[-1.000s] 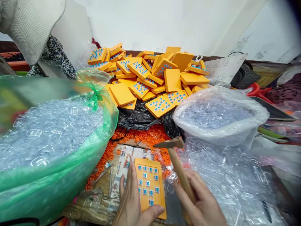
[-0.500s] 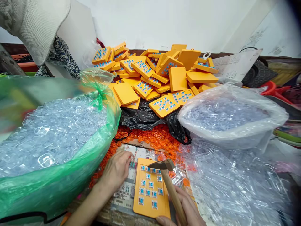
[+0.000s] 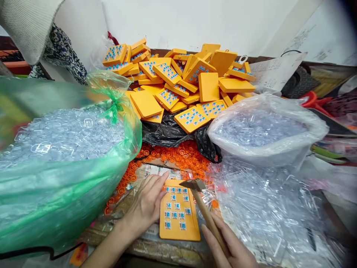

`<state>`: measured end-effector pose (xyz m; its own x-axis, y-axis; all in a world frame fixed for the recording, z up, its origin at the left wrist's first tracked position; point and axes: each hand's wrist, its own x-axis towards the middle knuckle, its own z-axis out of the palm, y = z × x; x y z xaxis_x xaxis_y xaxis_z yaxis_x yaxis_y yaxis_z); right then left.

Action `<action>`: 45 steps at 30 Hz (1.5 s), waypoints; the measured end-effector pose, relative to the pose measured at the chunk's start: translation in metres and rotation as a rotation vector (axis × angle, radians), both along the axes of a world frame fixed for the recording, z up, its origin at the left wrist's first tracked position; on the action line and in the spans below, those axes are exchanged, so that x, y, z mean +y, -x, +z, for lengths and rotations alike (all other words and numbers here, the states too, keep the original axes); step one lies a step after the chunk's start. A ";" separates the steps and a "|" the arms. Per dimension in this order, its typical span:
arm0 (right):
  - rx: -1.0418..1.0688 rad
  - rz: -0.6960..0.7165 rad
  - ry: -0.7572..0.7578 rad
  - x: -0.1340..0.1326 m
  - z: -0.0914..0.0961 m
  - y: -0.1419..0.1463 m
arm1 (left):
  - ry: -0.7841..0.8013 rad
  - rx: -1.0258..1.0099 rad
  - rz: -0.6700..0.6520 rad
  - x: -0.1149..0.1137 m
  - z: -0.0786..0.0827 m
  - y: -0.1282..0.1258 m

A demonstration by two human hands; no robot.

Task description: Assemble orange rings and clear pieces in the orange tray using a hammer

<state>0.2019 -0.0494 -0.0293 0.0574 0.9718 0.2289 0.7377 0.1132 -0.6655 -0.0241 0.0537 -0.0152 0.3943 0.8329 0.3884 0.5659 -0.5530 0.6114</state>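
Note:
A yellow plastic board (image 3: 178,213) with small blue squares set in it lies flat on the work surface in front of me. My left hand (image 3: 147,203) rests with fingers stretched out along the board's left edge. My right hand (image 3: 232,247) grips the wooden handle of a small hammer (image 3: 202,204). The hammer's metal head hovers just over the board's top right corner.
A green bag (image 3: 69,178) of clear plastic caps fills the left. A clear bag (image 3: 267,130) of similar caps stands right. Orange rings (image 3: 178,156) are strewn behind the board, and a heap of yellow boards (image 3: 181,85) on black plastic lies at the back.
My left hand moved from the orange rings at the upper left back onto the board's left edge, fingers flat. The hammer head stayed over the board's top right corner.

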 end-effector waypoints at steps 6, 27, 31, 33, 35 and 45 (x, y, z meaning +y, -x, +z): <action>-0.058 0.118 -0.104 0.006 0.011 0.018 | 0.028 -0.090 -0.026 0.006 -0.013 -0.014; 0.039 -0.108 0.078 0.016 0.002 0.016 | 0.113 -0.092 0.226 0.053 0.004 -0.011; -0.008 -0.034 0.009 0.016 -0.006 0.018 | 0.145 -0.045 0.259 0.082 0.002 -0.022; -0.040 0.017 -0.005 0.014 -0.010 0.016 | 0.169 -0.028 0.253 0.088 0.000 -0.024; -0.051 0.049 0.011 0.012 -0.012 0.013 | 0.184 -0.017 0.246 0.090 -0.002 -0.026; -0.015 0.024 0.031 0.009 -0.010 0.014 | 0.205 -0.084 0.293 0.091 0.004 -0.036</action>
